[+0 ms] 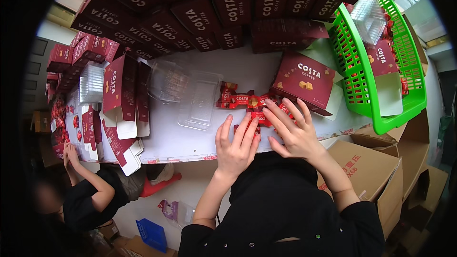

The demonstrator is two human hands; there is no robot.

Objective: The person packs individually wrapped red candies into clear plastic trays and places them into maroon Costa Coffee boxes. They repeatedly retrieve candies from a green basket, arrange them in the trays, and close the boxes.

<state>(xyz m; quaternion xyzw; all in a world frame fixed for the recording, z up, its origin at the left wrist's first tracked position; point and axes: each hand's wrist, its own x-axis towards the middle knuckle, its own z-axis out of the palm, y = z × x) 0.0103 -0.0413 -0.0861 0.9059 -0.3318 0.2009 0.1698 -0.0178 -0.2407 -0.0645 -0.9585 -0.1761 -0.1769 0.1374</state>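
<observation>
Several small red-wrapped Costa Coffee packets [238,100] lie bunched on the white table in front of me. My left hand [236,144] is palm down at their near side, fingertips over or touching the nearest packets. To its right, my right hand [295,132] spreads its fingers over the right end of the bunch and partly hides it. Neither hand visibly grips anything. Left of the packets is an open clear plastic tray [200,101], beside nested clear trays [167,80]. A maroon Costa carton [305,82] with open white flaps lies just beyond my right hand.
Stacked Costa cartons [192,18] wall off the table's far side. A green plastic basket [380,125] with packets, trays and a carton stands right. Upright open cartons [119,89] stand left. Cardboard boxes [360,164] sit below the right edge. Another person [89,196] works at left.
</observation>
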